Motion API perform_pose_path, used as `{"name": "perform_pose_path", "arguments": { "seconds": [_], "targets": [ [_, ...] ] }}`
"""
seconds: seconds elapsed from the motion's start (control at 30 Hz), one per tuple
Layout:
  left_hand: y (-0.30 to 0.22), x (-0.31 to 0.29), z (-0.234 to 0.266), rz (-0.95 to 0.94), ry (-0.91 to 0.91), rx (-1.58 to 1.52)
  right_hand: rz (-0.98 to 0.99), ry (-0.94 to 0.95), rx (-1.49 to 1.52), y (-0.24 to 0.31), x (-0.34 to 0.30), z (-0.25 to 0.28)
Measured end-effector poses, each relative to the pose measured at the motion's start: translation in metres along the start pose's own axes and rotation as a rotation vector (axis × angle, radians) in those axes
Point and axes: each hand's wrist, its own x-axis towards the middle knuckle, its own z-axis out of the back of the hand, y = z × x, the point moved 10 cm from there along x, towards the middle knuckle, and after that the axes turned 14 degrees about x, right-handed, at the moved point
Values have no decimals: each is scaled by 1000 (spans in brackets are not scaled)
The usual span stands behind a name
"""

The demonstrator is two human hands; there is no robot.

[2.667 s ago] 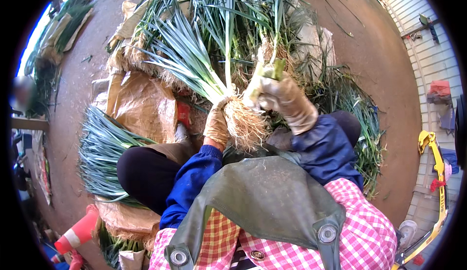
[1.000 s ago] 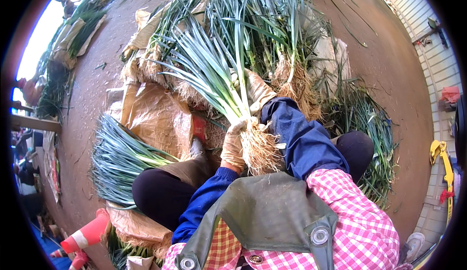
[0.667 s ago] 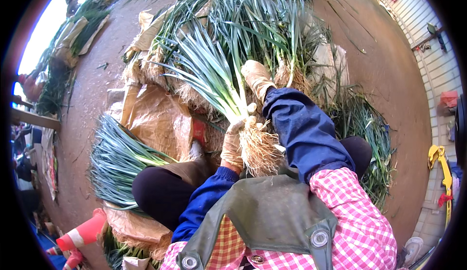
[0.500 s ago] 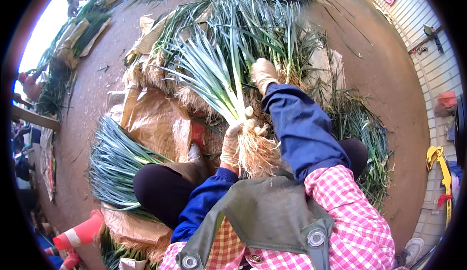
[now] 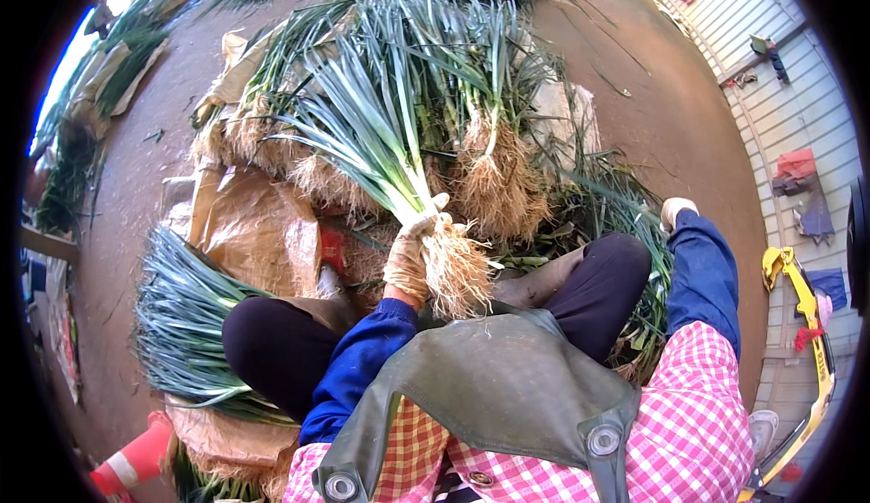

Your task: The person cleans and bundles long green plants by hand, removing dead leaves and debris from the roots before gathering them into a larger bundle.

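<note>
Leeks (image 5: 410, 186) slanted from the gloved left hand (image 5: 408, 263), gripped just above their shaggy roots; some fingers were hidden. Far right, near a leafy heap (image 5: 621, 204), the gloved right hand (image 5: 678, 211) looked small, its grip impossible to tell. One knee (image 5: 272, 349) partly covered another bundle (image 5: 186, 322).

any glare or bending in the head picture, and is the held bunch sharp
In the head view, the upper-left edge is washed out white, the brown sheet shows shiny highlights, the pale slatted surface at right bends near the black rim, and the green bunch in the left hand looks fairly sharp.
</note>
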Motion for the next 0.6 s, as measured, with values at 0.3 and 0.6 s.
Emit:
{"name": "perform_pose_path", "arguments": {
  "seconds": [0.3,0.6],
  "targets": [
    [22,33,9,-16,-81,157,465,105,1187,320,-80,67],
    [32,39,70,-5,-230,300,1187,3,837,396,-161,33]
  ]
}}
